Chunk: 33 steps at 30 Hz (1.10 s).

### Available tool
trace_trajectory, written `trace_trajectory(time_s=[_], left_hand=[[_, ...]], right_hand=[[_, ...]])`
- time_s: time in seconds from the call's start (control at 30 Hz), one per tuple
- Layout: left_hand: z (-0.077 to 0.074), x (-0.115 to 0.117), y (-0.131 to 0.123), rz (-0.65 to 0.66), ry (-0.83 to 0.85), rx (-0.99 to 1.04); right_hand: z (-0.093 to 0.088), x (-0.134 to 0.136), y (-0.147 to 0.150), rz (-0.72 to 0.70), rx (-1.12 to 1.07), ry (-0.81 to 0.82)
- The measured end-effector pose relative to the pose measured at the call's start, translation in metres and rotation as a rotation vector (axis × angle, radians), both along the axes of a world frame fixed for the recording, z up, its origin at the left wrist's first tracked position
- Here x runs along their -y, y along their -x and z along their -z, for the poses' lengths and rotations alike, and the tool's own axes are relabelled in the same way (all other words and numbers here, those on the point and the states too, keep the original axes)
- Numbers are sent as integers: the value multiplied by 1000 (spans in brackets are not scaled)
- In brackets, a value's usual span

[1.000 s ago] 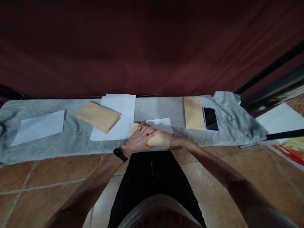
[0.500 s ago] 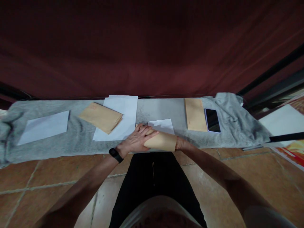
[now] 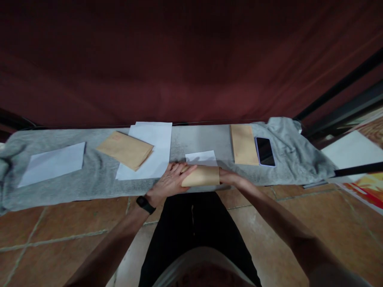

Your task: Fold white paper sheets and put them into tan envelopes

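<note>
My left hand [image 3: 171, 180], with a black band on its wrist, lies flat with fingers stretched over the left end of a brown envelope [image 3: 203, 175] on the grey cloth [image 3: 98, 179]. My right hand [image 3: 227, 177] is at the envelope's right end; its fingers are hidden behind the envelope. A small white sheet [image 3: 201, 158] lies just beyond the envelope.
To the left lie another brown envelope [image 3: 125, 149] on a large white sheet [image 3: 154, 151] and a further white sheet [image 3: 52, 163]. At right are a third brown envelope [image 3: 243, 144] and a dark phone [image 3: 264, 151]. A dark red curtain hangs behind; tiled floor is below.
The envelope under my hands has levelled out and shifted slightly nearer the cloth's front edge; both hands stay on its ends.
</note>
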<state>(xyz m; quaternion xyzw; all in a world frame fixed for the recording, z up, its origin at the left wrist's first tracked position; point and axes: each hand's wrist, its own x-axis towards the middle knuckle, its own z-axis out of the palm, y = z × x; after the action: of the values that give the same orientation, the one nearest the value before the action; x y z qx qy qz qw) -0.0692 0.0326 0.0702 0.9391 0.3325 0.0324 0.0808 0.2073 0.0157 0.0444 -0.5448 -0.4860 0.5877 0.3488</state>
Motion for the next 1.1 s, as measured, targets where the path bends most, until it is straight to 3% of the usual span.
trace_trajectory(time_s=[0.1, 0.13, 0.27, 0.4, 0.53, 0.73, 0.87, 0.97, 1.1], left_hand=[[3, 8, 7, -56, -36, 28], [5, 11, 10, -75, -47, 40], [14, 18, 27, -209, -75, 92], [20, 24, 40, -326, -99, 96], [23, 28, 46, -371, -128, 101], [25, 31, 60, -421, -178, 111], [27, 33, 73, -437, -196, 78], [28, 35, 79, -450, -200, 77], [29, 37, 83, -453, -197, 92]], right_hand=[[8, 6, -20, -169, 35, 63], [10, 7, -26, -163, 83, 44], [14, 6, -33, 113, 553, -168], [12, -1, -7, 147, 950, -173], [6, -8, 24, 195, 1093, -77], [6, -16, 28, 216, 1087, 23], [17, -12, 23, 212, 1008, -118], [26, -8, 16, 328, 759, -202], [25, -5, -6, 581, 253, -237]])
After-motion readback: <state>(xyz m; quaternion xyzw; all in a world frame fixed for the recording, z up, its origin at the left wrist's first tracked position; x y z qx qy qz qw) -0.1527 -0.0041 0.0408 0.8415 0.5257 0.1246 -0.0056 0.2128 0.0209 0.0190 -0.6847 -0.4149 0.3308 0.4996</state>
